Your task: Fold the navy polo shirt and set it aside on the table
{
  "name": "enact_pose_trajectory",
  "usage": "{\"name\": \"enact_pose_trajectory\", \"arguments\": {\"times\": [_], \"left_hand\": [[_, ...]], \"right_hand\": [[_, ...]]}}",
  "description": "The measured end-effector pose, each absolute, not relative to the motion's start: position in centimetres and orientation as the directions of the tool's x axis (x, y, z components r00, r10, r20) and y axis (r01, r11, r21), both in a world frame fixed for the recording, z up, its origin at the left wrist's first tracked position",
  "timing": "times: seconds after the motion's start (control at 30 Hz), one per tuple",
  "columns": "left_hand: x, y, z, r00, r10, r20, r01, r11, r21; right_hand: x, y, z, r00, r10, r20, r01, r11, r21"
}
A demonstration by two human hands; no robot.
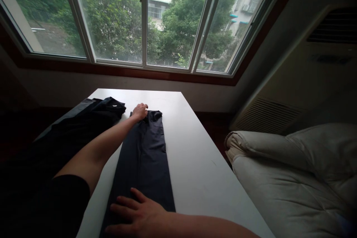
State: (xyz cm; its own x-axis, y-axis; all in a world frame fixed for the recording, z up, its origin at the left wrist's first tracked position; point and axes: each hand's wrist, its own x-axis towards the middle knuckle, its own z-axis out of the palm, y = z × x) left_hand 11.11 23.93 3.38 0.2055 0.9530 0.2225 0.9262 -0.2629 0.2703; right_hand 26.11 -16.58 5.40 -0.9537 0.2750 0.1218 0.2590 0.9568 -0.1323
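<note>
Two hands: both lie on one pair of dark trousers [143,156], folded lengthwise into a long narrow strip on the white counter [195,163].
Left hand [139,111]: stretched out to the far end of the strip, fingers curled over its far left corner; whether it pinches the cloth or only presses on it, I cannot tell.
Right hand [136,214]: spread flat, palm down, on the near end of the strip, fingers splayed, gripping nothing.
Trousers, position: running from the near edge of the counter toward the window [145,18], roughly along the counter's left half.
Trousers, handling: thin, soft and limp by the look of them, light, with a slight sheen that suggests the layers could slide over each other; not fragile. Best taken at the ends or along the folded edge, with a flat palm holding the layers in place.
Second garment [92,115]: dark, loosely folded, just left of the strip under the left forearm, hanging off the counter's left edge.
Bedding: a pale quilt [292,178] to the right, apart from the counter.
</note>
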Motion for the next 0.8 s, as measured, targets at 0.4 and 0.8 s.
{"name": "enact_pose_trajectory", "arguments": {"times": [0.4, 0.8], "left_hand": [[22.3, 23.9, 0.6, 0.351, 0.917, 0.190, 0.885, -0.392, 0.253], [22.4, 28.4, 1.4, 0.011, 0.996, 0.086, 0.902, -0.046, 0.428]], "right_hand": [[26.6, -16.8, 5.4, -0.959, 0.261, 0.114, 0.260, 0.965, -0.023], [26.7, -16.5, 5.0, -0.961, 0.244, 0.133, 0.253, 0.966, 0.059]]}}
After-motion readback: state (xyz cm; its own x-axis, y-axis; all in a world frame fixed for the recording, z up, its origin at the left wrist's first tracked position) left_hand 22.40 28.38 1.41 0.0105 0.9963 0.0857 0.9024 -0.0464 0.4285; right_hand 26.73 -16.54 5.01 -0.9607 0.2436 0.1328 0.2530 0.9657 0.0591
